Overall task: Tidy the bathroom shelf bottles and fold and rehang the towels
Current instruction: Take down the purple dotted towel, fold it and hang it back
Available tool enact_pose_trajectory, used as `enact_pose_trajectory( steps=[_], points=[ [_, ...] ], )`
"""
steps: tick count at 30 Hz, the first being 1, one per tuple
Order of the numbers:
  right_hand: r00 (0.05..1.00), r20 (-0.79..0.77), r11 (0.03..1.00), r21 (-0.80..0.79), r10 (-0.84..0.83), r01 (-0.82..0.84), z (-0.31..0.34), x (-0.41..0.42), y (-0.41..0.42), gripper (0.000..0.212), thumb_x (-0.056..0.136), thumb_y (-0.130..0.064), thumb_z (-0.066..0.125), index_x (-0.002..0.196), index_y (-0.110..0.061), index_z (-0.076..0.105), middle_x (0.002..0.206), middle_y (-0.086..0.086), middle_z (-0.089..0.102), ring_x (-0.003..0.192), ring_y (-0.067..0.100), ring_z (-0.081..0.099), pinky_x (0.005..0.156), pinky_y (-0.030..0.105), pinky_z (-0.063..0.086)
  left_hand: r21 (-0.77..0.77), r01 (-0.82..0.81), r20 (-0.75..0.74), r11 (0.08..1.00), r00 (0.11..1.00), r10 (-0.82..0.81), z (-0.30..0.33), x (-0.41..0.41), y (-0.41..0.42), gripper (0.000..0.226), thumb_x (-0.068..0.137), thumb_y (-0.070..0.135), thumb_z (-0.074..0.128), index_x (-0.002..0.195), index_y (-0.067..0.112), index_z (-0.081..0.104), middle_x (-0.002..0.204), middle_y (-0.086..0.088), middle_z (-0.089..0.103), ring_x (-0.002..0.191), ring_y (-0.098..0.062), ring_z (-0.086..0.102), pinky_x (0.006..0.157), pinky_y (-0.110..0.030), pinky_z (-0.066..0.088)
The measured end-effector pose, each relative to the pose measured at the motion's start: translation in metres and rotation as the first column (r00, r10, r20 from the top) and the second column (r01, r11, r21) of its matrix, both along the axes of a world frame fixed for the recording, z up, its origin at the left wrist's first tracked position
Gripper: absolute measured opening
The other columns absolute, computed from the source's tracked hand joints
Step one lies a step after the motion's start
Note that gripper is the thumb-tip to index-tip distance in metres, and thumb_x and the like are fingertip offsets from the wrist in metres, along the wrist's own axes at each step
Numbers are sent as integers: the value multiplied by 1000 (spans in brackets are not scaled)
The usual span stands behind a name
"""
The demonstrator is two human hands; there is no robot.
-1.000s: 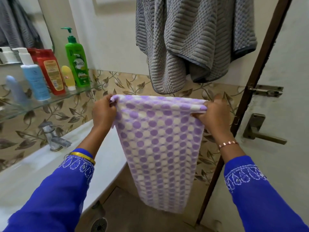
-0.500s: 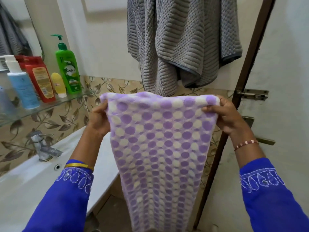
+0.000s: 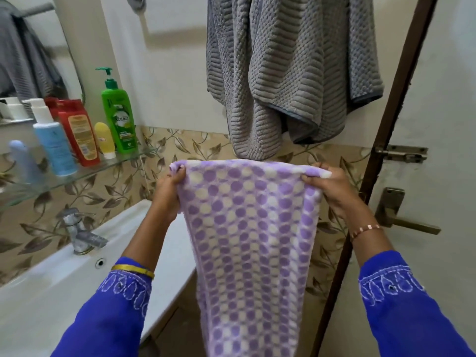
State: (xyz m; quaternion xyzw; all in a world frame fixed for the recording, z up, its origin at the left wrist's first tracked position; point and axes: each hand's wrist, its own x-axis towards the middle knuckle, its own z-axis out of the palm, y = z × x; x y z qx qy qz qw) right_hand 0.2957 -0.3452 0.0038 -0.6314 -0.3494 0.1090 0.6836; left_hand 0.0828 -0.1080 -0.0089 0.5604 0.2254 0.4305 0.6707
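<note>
A purple and white dotted towel [image 3: 247, 240] hangs down in front of me, stretched by its top edge. My left hand [image 3: 167, 194] pinches its top left corner and my right hand [image 3: 332, 189] pinches its top right corner. Above it a grey ribbed towel [image 3: 286, 73] hangs bunched on the wall. On the glass shelf [image 3: 121, 161] at the left stand a green pump bottle [image 3: 118, 117], a small yellow tube [image 3: 104, 140], a red bottle [image 3: 78, 135], a light blue bottle [image 3: 52, 140] and a pale blue item [image 3: 24, 161].
A white basin [image 3: 64, 287] with a metal tap [image 3: 79, 233] lies below the shelf. A mirror [image 3: 28, 52] at the far left reflects a grey towel. A brown door frame [image 3: 381, 155], a bolt [image 3: 401, 153] and a door handle [image 3: 401, 217] are at the right.
Both hands stay on the dotted towel's top corners. The towel rose a little half a second ago, then came back down to just under the grey towel's hem, while the view tilted.
</note>
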Motion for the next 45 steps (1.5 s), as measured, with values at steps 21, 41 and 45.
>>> enact_pose_trajectory(
  steps=[21, 41, 45],
  points=[
    [915, 297, 955, -31, -273, 295, 18, -70, 46, 19, 72, -10, 68, 69, -17, 51, 57, -9, 50, 50, 5, 43, 47, 16, 35, 413, -98, -53, 905, 990, 131, 18, 25, -77, 10, 84, 13, 63, 79, 6, 59, 72, -8, 60, 70, -16, 55, 70, -36, 47],
    [852, -474, 970, -14, -221, 244, -28, -31, 25, 15, 87, 1, 48, 96, -8, 55, 81, 7, 51, 56, 12, 44, 51, 9, 38, -435, 76, -87, 897, 988, -125, 14, 16, -45, 29, 88, 23, 40, 96, 4, 61, 76, -15, 70, 75, -30, 61, 69, -34, 53],
    [711, -684, 892, 203, -165, 403, -11, -42, 35, 14, 81, 3, 53, 73, -8, 57, 71, 6, 55, 61, 16, 53, 56, 26, 48, -338, -79, -78, 938, 995, 56, 16, 23, -61, 18, 86, 20, 50, 98, 11, 60, 113, -21, 64, 100, -35, 62, 90, -50, 51]
  ],
)
